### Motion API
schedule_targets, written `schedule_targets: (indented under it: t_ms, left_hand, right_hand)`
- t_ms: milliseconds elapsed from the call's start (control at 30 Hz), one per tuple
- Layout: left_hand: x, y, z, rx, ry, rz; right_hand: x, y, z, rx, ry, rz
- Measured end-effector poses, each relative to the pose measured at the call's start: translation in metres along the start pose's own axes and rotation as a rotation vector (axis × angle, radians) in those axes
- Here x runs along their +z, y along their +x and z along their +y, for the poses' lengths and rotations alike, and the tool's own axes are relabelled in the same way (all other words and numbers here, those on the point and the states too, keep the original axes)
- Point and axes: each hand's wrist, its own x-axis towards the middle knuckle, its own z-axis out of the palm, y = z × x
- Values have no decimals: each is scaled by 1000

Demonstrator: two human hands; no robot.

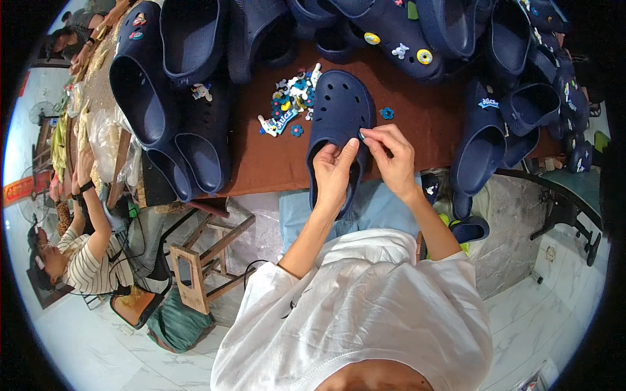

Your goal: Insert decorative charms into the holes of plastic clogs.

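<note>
A navy clog [340, 98] with holes across its upper lies at the table's near edge, toe pointing away from me. My left hand [332, 174] grips it at the foot opening, thumb on the upper and fingers inside. At the clog's right side, my right hand [394, 158] pinches a small bluish shoe charm [362, 135] against the upper; most of the charm is hidden by my fingertips. Left of the clog is a pile of colourful shoe charms [298, 94], with a blue lettered charm [284, 121] at its near end. A blue flower charm [387, 113] rests alone to the right.
Navy clogs crowd the brown table [261, 163]: a left group [140, 98], a far row [385, 29] and a right group [479, 153], some with charms. A wooden stool [195, 274] stands at left. Beyond it, a person in a striped shirt [98, 260] works at another table.
</note>
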Motion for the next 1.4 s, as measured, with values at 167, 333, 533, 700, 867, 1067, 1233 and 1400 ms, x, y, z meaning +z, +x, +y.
schedule_targets:
  t_ms: [167, 333, 533, 700, 867, 1067, 1233, 1400]
  left_hand:
    - [-6, 1, -5, -31, 55, -14]
    - [2, -2, 0, 11, 67, 10]
    - [-5, -1, -8, 32, 155, 20]
    - [-2, -4, -11, 40, 116, 20]
    - [-2, -4, -14, 79, 146, 41]
    - [9, -6, -6, 141, 149, 15]
    - [8, -4, 2, -19, 124, 3]
    - [4, -5, 1, 16, 129, -57]
  right_hand:
    - [-14, 18, 8, 243, 219, -192]
    - [-21, 34, 14, 313, 249, -355]
    - [-23, 47, 13, 368, 175, -449]
    - [-23, 56, 17, 390, 191, -533]
    - [-21, 58, 18, 380, 165, -565]
    - [-11, 10, 11, 289, 278, -201]
    - [-9, -6, 3, 204, 231, -70]
    - [-23, 13, 21, 152, -131, 76]
